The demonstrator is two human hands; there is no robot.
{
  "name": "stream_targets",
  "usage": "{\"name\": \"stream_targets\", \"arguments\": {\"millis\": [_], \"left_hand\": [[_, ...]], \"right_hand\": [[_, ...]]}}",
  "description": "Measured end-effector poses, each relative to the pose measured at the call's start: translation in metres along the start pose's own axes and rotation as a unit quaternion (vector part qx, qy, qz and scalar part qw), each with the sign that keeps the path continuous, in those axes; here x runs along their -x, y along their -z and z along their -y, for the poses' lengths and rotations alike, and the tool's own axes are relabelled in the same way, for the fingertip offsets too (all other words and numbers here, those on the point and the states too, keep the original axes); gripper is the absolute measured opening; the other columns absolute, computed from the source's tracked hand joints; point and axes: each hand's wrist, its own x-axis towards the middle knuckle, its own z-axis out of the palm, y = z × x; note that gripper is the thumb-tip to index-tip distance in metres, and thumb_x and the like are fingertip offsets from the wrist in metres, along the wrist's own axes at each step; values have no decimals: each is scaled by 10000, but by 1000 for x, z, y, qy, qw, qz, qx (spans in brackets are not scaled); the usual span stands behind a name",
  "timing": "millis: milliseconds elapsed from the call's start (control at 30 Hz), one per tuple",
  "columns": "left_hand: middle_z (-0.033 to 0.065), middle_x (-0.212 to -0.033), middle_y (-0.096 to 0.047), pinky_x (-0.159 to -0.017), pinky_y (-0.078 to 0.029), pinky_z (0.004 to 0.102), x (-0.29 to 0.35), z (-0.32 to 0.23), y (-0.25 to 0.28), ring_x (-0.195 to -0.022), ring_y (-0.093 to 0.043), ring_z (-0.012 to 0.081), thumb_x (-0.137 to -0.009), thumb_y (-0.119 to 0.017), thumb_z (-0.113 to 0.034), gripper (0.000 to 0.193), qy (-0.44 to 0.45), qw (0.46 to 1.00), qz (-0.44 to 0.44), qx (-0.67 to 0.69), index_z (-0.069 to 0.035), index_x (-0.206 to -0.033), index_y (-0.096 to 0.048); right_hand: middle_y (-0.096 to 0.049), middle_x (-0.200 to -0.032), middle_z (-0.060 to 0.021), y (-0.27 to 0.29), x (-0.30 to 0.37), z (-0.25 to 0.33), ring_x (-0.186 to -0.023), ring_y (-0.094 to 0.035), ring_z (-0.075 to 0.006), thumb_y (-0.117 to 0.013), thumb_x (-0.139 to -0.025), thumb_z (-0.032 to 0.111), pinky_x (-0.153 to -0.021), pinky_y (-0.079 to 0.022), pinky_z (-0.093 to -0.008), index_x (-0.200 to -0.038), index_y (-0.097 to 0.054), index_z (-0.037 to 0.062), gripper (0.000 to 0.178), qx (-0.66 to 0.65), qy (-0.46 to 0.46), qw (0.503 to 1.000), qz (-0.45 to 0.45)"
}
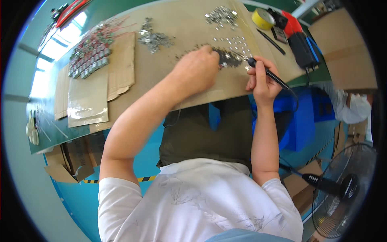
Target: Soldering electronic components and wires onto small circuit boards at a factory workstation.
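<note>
My right hand (264, 84) grips a black-handled soldering iron (275, 76), its thin tip pointing left over a dark, scorched-looking patch (230, 60) on the cardboard-covered table. At the patch's left edge is my left hand (197, 67), its fingers curled inward and pressed down. Whatever it pinches is hidden behind the knuckles. Small shiny metal pieces (236, 42) lie spread just beyond the patch. Two heaps of similar silvery pieces rest farther back, one heap (221, 17) behind my hands and another heap (154, 39) to the left.
At left, rows of small metal cylinders with red wires (89, 60) sit on cardboard. A yellow tape roll (263, 19), a black pen-like stick (271, 41) and a black-and-red device (302, 48) occupy the right. A fan (342, 189) stands lower right; another person's sleeve (340, 103) shows nearby.
</note>
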Motion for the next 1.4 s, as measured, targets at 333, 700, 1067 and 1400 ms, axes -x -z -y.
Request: {"name": "stream_targets", "arguments": {"millis": [333, 700, 1067, 1400], "left_hand": [[246, -1042, -667, -827, -580, 507, 5, -5, 7, -908, -706, 429, -922, -630, -159, 220, 13, 998, 54, 1, 47, -992, -658], [266, -1054, -690, -839, -585, 467, 2, -2, 1, -947, -714, 395, -870, -656, -110, 277, -25, 998, 56, 6, 80, -1072, -659], [235, -1028, -658, -865, -563, 506, 2, -2, 5, -947, -699, 418, -907, -646, -152, 185, 20, 999, 43, 24, 22, -959, -677], [186, -974, -673, -812, -566, 464, 7, -8, 37, -904, -683, 394, -871, -763, -265, 258, 60, 997, -47, 0, -22, -958, -768]], "right_hand": [[-772, -916, -78, -95, -93, 17, -753, -710, -133, -707, -949, 84, -669, -580, -294, -1219, -703, 121, 273, 244, 59, 928, 277], [-777, -890, -108, -162, -126, -20, -780, -737, -308, -677, -871, 64, -731, -582, -409, -1170, -696, 115, 303, 316, 98, 829, 451], [-771, -893, -85, -76, -87, -7, -736, -724, -132, -732, -880, -22, -660, -577, -272, -1207, -681, 82, 347, 242, 129, 944, 181], [-736, -943, -134, -8, -15, 22, -857, -737, -284, -675, -845, -111, -762, -586, -369, -1165, -697, 58, 362, 308, 175, 920, 166]]}}
